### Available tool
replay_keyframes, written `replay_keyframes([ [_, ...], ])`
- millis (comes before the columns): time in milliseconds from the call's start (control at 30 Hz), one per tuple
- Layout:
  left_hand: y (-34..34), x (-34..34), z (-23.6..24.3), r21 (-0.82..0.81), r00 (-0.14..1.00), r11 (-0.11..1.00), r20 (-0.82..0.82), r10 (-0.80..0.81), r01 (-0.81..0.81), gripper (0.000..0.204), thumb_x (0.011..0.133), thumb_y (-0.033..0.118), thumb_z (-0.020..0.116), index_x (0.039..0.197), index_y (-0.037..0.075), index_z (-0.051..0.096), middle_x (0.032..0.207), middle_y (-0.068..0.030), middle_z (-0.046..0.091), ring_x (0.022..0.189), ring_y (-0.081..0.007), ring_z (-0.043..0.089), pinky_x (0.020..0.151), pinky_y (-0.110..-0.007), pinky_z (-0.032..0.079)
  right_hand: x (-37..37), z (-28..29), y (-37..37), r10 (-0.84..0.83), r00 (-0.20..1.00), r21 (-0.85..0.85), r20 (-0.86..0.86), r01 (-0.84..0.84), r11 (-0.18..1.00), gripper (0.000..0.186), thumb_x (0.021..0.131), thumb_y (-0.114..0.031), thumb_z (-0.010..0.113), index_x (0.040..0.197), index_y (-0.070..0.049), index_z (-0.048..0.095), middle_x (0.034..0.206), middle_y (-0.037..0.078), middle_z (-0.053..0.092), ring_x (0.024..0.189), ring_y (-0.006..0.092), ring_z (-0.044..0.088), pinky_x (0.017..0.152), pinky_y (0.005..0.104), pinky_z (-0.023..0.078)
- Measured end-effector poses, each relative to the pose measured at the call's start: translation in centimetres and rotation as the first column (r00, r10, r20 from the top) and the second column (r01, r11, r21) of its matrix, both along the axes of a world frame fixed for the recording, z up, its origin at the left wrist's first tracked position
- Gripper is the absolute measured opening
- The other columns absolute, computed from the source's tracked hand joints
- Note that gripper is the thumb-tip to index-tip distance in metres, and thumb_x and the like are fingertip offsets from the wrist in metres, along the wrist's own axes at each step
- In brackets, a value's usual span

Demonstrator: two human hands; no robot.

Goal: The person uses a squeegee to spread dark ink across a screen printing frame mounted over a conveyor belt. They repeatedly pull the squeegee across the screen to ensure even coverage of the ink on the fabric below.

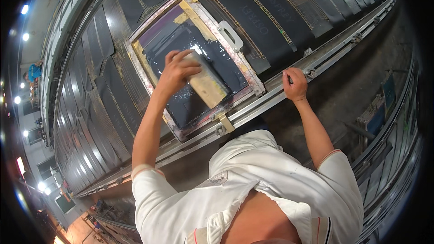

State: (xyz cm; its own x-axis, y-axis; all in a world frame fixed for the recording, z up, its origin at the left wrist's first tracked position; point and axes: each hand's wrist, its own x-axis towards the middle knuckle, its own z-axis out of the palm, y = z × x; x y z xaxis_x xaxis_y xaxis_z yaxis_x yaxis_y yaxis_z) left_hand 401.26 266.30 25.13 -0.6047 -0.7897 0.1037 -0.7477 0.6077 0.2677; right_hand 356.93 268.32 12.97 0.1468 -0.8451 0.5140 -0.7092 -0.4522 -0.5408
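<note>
My left hand [178, 68] grips the upper end of a wide squeegee [210, 88] with a pale blade holder, lying at a slant over dark, glossy ink [181, 113] inside a rectangular screen frame [251, 79]. The frame is taped along its inner edges and has a white handle [233, 36] on its right side. My right hand [294, 83] is closed in a loose fist beside the metal rail, right of the frame and apart from it; whether it holds anything is hidden.
A long table with dark printed panels [280, 13] stretches to both sides. A metal rail [343, 45] runs along its near edge. Racks [375, 126] stand at my right. A person in blue [35, 72] is far off at the left, among ceiling lights and machinery.
</note>
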Motion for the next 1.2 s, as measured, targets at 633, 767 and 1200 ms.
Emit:
replay_keyframes([
  [633, 10.4, -0.1, 2.0, 0.137, 0.820, 0.829, 0.299, 0.488, -0.542, 0.026, 0.078, 0.016, 0.079, 0.104, 0.014, 0.077, 0.093, -0.0080, 0.076, 0.089, -0.0302, 0.073, 0.081, -0.042, 0.055, -1.0, -1.4, 0.0, 0.071, 0.997, 0.039, -0.043, -0.070, 0.997, 0.005, 0.092, -0.008, 0.069, 0.092, -0.003, 0.072, 0.095, 0.012, 0.070, 0.089, 0.0333, 0.067, 0.080, 0.0424, 0.053],
  [767, 14.0, -2.4, 2.6, 0.191, 0.543, 0.509, 0.239, 0.805, -0.839, 0.030, 0.078, 0.027, 0.078, 0.101, 0.008, 0.077, 0.080, -0.0175, 0.073, 0.076, -0.0389, 0.072, 0.070, -0.049, 0.057, -1.1, -1.5, -0.1, 0.087, 0.995, 0.057, -0.044, -0.085, 0.995, 0.005, 0.092, -0.008, 0.069, 0.092, -0.003, 0.072, 0.096, 0.012, 0.070, 0.090, 0.0332, 0.067, 0.080, 0.0428, 0.053],
  [1200, 15.1, -3.6, 0.4, 0.076, -0.142, -0.165, 0.241, 0.960, -0.983, 0.033, 0.081, 0.027, 0.071, 0.096, -0.002, 0.074, 0.089, -0.0272, 0.074, 0.090, -0.0487, 0.072, 0.084, -0.056, 0.057, -1.3, -1.5, -0.1, 0.097, 0.991, 0.047, -0.087, -0.093, 0.994, 0.006, 0.092, -0.009, 0.069, 0.092, -0.003, 0.071, 0.097, 0.012, 0.069, 0.091, 0.0346, 0.066, 0.080, 0.0440, 0.053],
])
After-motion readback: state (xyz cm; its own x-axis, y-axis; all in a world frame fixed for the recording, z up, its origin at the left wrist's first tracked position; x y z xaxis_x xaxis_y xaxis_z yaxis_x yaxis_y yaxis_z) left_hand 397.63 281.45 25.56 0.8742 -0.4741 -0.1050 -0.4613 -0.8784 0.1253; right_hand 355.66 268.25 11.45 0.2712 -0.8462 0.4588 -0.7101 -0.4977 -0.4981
